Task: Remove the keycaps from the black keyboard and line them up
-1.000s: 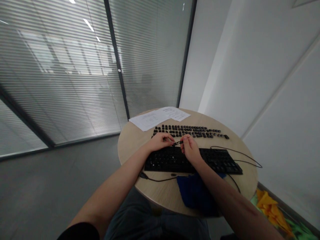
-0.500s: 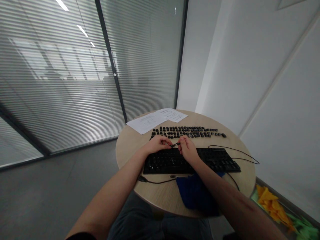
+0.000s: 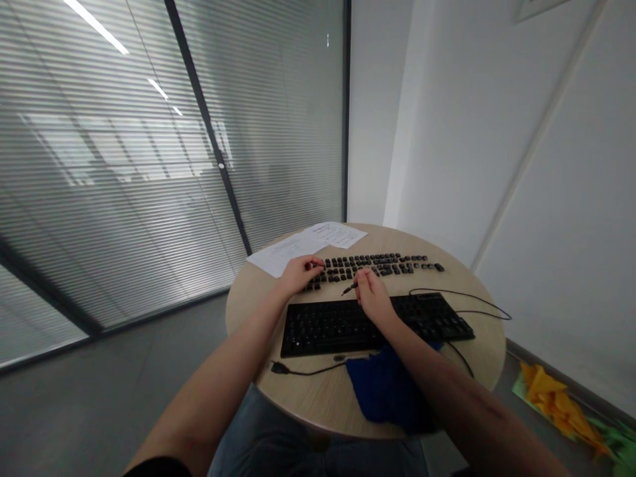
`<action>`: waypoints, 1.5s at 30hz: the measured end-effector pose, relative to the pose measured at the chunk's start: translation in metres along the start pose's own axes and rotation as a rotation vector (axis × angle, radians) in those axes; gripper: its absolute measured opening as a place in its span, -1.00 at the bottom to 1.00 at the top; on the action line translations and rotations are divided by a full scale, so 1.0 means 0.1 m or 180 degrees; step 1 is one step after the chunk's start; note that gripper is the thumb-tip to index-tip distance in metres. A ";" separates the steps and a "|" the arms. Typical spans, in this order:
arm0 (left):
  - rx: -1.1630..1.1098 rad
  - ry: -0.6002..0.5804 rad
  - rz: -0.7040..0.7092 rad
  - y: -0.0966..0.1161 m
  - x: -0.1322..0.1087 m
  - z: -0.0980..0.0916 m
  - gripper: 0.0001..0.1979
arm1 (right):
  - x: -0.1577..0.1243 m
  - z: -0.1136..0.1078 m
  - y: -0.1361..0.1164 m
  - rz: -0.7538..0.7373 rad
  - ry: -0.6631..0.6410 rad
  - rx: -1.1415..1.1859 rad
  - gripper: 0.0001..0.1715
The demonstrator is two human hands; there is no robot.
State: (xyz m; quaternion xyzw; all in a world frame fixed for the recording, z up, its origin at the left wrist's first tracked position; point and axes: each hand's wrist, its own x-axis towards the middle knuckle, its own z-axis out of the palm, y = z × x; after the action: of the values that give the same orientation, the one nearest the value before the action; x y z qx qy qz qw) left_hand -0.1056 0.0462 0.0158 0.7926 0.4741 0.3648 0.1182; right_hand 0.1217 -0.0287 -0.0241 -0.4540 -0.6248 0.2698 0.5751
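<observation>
My left hand [image 3: 300, 273] is over the left end of the rows of loose black keycaps [image 3: 380, 262], its fingers pinched on what looks like a keycap at the fingertips. My right hand [image 3: 372, 295] is closed around a thin dark tool [image 3: 349, 289], whose tip points left and down; its exact kind is too small to tell. This hand is above the far edge of a black keyboard [image 3: 328, 328], which lies across the round table. My right forearm passes over the keyboard and a blue cloth [image 3: 380, 384].
Printed papers [image 3: 293, 248] lie at the back left of the wooden table [image 3: 318, 401]. A cable with a black plug [image 3: 281, 368] runs along the near side, and another cable [image 3: 477, 297] loops at the right. Orange and green cloths [image 3: 551, 401] are on the floor.
My left hand has moved away from the tool's tip, up and left to the keycap rows. My right hand still holds the tool in nearly the same place. The view has shifted slightly.
</observation>
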 end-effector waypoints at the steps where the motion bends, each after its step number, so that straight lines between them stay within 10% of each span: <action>1: 0.0233 -0.0160 0.0132 0.04 0.04 0.05 -0.80 | 0.00 0.00 0.00 0.0005 -0.0021 0.0000 -0.51; 14: 0.1784 -0.0806 0.0740 0.12 -0.05 0.36 -0.88 | -0.05 -0.02 -0.11 0.0072 -0.0086 0.0166 -0.50; 45: 0.1726 -0.0689 0.0420 0.09 -0.07 0.35 -0.83 | -0.07 0.00 -0.08 0.0262 -0.0149 0.0234 -0.42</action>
State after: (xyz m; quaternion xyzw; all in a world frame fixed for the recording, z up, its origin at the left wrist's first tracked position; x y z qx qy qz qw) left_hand -0.0779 0.0413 -0.0072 0.8586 0.4863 0.1452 -0.0719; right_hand 0.1196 -0.0384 -0.0206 -0.4514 -0.6086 0.3265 0.5651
